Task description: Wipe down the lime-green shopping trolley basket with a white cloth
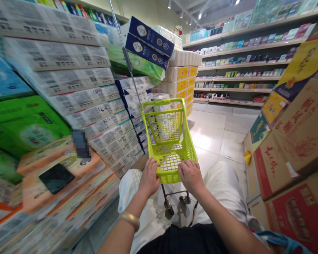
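Note:
Between my knees stands a small yellow-green plastic shopping cart [189, 141] with mesh sides and dark wheels. At its near left corner, my left hand [149, 176] has its fingers curled over the rim. My right hand [189, 174] grips the near right corner, the fingers folded over the edge. The basket shows nothing inside but its own lattice. A gold-coloured bangle [129, 220] circles my left wrist.
Stacked tissue packs [82, 81] rise at the left, where a dark phone [56, 178] lies on orange packs. Cartons [294, 141] stand close at the right. Ahead are a tiled floor [210, 141] and stocked shelves [241, 63].

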### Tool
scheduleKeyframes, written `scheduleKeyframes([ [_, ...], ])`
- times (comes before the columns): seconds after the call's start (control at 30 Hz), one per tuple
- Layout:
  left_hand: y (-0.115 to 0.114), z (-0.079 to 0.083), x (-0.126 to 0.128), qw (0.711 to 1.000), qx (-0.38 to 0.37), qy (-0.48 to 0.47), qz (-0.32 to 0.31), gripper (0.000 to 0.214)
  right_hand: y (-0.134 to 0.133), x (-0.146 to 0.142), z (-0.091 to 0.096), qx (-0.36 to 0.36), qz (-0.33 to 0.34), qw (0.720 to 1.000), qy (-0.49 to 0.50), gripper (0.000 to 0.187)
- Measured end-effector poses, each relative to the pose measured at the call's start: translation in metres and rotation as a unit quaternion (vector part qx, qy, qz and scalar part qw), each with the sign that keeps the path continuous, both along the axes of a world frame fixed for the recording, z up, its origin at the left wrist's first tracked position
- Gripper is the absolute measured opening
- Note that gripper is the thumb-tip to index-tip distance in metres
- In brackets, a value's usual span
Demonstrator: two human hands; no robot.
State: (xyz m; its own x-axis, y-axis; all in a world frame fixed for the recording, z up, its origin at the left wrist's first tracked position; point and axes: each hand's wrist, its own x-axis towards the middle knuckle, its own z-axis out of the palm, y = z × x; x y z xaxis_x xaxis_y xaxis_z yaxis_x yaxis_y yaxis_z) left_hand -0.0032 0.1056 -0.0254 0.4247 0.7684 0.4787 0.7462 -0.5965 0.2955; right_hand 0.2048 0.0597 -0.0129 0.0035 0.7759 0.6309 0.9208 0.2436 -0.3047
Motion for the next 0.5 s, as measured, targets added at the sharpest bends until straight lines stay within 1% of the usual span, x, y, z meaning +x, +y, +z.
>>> scheduleKeyframes([
  [0.1,-0.002,-0.002,-0.003,1.0,-0.003,-0.011,-0.011,0.048,-0.004,-0.004,0.002,-0.008,-0.004,1.0,-0.007,0.015],
  [0.27,-0.011,-0.005,-0.005,0.999,-0.006,-0.038,-0.028,0.053,-0.021,-0.007,0.004,-0.022,-0.002,1.0,-0.011,0.011],
  [0.5,-0.018,-0.003,-0.003,0.997,-0.02,-0.046,-0.051,0.057,-0.038,-0.006,0.003,-0.01,0.0,1.0,-0.005,0.014],
])
